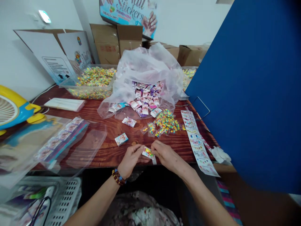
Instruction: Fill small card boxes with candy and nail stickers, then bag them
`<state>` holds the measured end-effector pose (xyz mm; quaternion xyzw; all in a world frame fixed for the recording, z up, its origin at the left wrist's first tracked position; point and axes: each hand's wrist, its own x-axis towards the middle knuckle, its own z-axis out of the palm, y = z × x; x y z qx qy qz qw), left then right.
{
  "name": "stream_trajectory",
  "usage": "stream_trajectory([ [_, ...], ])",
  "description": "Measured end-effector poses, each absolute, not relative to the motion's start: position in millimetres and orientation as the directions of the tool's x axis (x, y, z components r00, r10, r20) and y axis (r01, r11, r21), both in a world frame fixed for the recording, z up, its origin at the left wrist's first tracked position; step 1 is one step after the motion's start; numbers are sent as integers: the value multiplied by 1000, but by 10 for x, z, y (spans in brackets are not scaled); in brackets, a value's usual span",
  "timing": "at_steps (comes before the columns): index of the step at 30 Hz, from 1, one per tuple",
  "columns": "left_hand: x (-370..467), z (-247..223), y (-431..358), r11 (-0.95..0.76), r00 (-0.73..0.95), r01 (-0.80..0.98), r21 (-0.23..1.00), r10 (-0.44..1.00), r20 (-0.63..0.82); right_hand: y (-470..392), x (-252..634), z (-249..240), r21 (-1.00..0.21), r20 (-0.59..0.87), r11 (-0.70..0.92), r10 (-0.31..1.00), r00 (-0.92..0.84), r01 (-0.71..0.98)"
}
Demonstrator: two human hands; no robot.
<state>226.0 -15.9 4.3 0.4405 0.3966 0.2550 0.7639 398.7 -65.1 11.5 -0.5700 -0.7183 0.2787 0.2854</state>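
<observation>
Both my hands meet at the front edge of the wooden table. A small candy packet [148, 152] with yellow, green and red pieces sits between them over a white flap of card. My left hand [131, 158] pinches its left side. At its right edge, the fingers of my right hand [166, 155] are closed on the same packet. Just beyond lie a small light-blue printed box [121, 139] and a purple-white one [129, 121]. Behind my right hand spreads a pile of clear candy packets [166, 122].
A translucent plastic bag [150, 66] spills several small boxes. Left of it stands a tub of candies [94, 91]. A sticker strip [197, 142] hangs over the front edge, beside a large blue panel [249, 94]. A white basket [66, 201] sits low at left.
</observation>
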Motion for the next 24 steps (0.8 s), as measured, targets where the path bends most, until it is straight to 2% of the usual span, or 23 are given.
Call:
stream_trajectory([
  [3, 2217, 32, -119, 476, 561, 4, 879, 727, -396, -622, 3983, 96, -758, 80, 185, 978, -193, 626],
  [5, 2200, 13, -88, 467, 541, -16, 884, 748, -385, -607, 3959, 79, -845, 56, 101, 993, -102, 526],
  [8, 2209, -19, -57, 440, 475, -106, 892, 810, -344, -588, 3876, 3, -970, -110, -124, 991, 81, 208],
  [11, 2257, -45, -46, 372, 436, -138, 918, 855, -281, -564, 3749, -118, -976, -217, -216, 960, 175, -29],
  [14, 2276, -35, -13, 263, 455, -46, 964, 865, -214, -543, 3658, -200, -979, -197, -170, 933, 300, -113],
  [17, 2212, 38, 132, -22, 536, 210, 977, 838, -97, -547, 3722, -201, -981, -181, -140, 915, 361, -137],
  [18, 2177, 74, 219, -162, 554, 314, 936, 831, -42, -560, 3785, -192, -981, -176, -131, 907, 382, -140],
  [20, 2105, 145, 449, -413, 560, 512, 753, 825, 72, -606, 3951, -177, -984, -167, -123, 888, 428, -129],
  [23, 2050, 218, 859, -594, 590, 691, 412, 793, 155, -713, 4191, -197, -989, -147, -145, 863, 484, -41],
  [24, 2061, 230, 989, -619, 610, 697, 363, 778, 155, -750, 4243, -217, -989, -139, -150, 855, 500, -18],
])
